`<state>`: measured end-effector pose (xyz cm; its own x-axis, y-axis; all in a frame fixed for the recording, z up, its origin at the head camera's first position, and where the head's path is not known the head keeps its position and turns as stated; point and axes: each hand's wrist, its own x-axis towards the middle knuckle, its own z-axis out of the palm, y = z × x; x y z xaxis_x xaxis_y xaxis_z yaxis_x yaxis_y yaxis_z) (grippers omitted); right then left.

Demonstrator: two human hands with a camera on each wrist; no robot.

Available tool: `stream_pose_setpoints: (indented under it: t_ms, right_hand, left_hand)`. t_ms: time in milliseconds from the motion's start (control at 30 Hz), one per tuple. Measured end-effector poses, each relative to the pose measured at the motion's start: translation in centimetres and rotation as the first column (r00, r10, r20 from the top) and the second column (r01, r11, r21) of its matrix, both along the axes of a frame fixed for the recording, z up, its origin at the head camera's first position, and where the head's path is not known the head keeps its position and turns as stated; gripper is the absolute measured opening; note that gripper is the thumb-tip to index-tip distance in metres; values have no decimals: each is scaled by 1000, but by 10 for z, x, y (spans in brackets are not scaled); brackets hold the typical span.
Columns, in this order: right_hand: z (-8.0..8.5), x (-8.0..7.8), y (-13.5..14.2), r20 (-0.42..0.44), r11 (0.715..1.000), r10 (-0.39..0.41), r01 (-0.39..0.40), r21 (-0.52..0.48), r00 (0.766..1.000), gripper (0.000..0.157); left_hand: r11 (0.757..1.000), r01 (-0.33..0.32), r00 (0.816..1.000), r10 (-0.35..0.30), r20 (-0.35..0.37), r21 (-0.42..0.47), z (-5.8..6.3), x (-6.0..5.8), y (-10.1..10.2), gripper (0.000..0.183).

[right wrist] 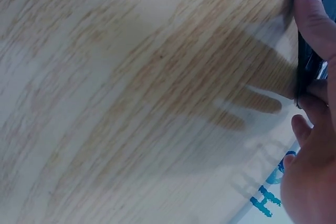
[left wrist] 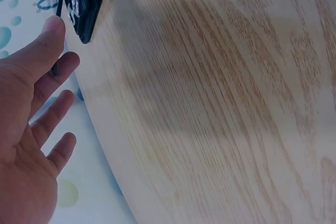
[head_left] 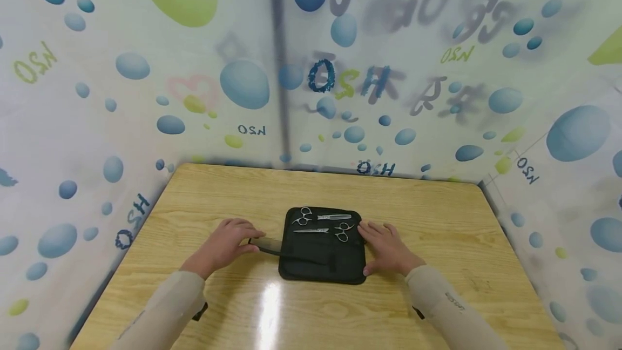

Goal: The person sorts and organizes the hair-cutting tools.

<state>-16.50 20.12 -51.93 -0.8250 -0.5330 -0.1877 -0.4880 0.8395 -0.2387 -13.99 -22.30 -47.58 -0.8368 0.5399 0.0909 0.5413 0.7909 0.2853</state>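
Observation:
A black case [head_left: 306, 273] lies open and flat on the wooden table. In its upper part lie two silver scissors: thinning scissors [head_left: 335, 217] above and straight-bladed hair scissors [head_left: 311, 230] below. My left hand [head_left: 225, 244] pinches the end of a black comb [head_left: 269, 251] between thumb and fingers, left of the case. The comb's other end reaches across the lower part of the case. My right hand [head_left: 389, 247] holds the case's right edge, its thumb [right wrist: 315, 17] at the near corner and fingers farther up.
The wooden table [head_left: 413, 323] runs up to walls on the left, back and right. Blue and green bubbles and lettering cover the back wall [head_left: 418, 69]. Light reflects off the table in front of the case.

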Motion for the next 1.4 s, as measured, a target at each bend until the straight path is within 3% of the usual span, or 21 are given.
stream_pose_setpoints:
  t_ms: [300, 533, 1400]
  right_hand:
    - [-1, 0, -2, 5, 999, -24, 24, 27, 1000, 111]
    - [0, 0, -3, 17, 998, -30, 29, 53, 999, 111]
    - [5, 1, -6, 30, 998, -33, 32, 57, 999, 110]
  left_hand:
    - [1000, -4, 1000, 4, -6, -2, -6, -3, 3, 36]
    - [1000, -28, 999, 28, 36, -11, -7, -3, 8, 35]
    - [1000, -1, 999, 2, 43, -16, -17, -1, 27, 32]
